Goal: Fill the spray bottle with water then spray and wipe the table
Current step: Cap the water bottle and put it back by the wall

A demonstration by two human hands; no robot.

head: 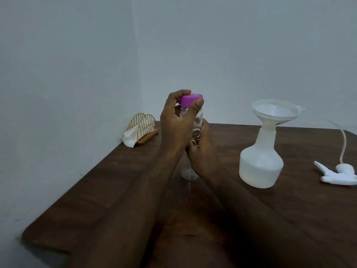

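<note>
A clear water bottle stands on the brown table at the centre. My right hand grips its body from the right side. My left hand pinches the bottle's purple cap at the top between thumb and fingers. To the right stands the white spray bottle, uncapped, with a white funnel seated in its neck. Its white trigger head with the clear dip tube lies on the table at the far right.
A gold wire napkin holder with a white tissue sits at the table's back left corner against the wall. The table's left edge runs diagonally towards me.
</note>
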